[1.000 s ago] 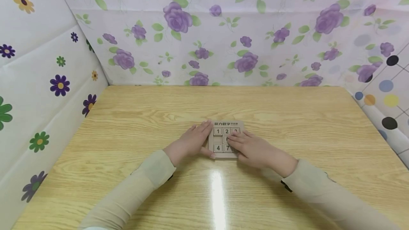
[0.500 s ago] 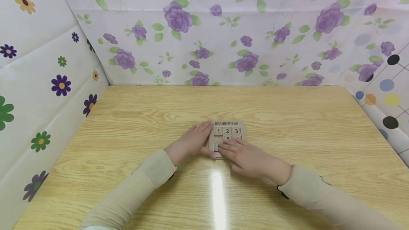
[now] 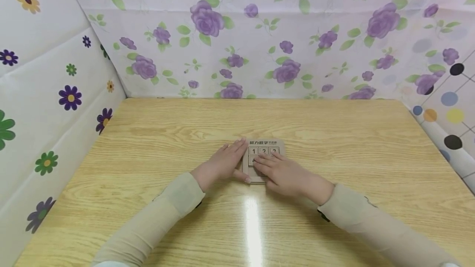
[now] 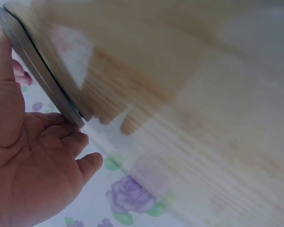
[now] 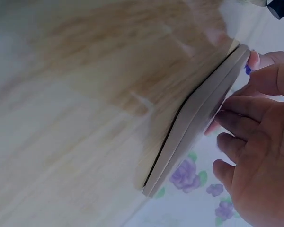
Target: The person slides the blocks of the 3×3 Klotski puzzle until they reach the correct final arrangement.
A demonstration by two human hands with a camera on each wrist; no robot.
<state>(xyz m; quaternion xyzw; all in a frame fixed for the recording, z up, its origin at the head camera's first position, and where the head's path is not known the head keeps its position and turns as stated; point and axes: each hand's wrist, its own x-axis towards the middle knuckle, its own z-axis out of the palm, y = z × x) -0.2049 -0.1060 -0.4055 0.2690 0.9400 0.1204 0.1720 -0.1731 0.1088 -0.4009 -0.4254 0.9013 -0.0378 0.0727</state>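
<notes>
A square wooden number slide puzzle point(image 3: 245, 171) lies flat on the table, with Chinese lettering along its far edge. Tiles 1, 2 and 3 line its top row, and tile 4 point(image 3: 252, 160) sits at the left of the middle row, above a bare slot. My left hand point(image 3: 226, 162) holds the puzzle's left side, thumb at the near corner and fingers along the edge. My right hand point(image 3: 283, 176) lies over the right part, its extended fingertips on the tiles beside the 4; it hides the tiles beneath. The puzzle's side edge point(image 5: 189, 125) shows in the right wrist view.
The light wood-grain table point(image 3: 178, 127) extends around the puzzle on all sides. A purple-flowered cloth point(image 3: 237, 44) hangs behind it, with patterned sheets at the left and right. A light streak point(image 3: 253, 226) reflects near the front.
My right hand has shifted left across the tiles, down to the lower row, then up a little. Tile 4 has slid from the bottom left to the middle left. My left hand stays put.
</notes>
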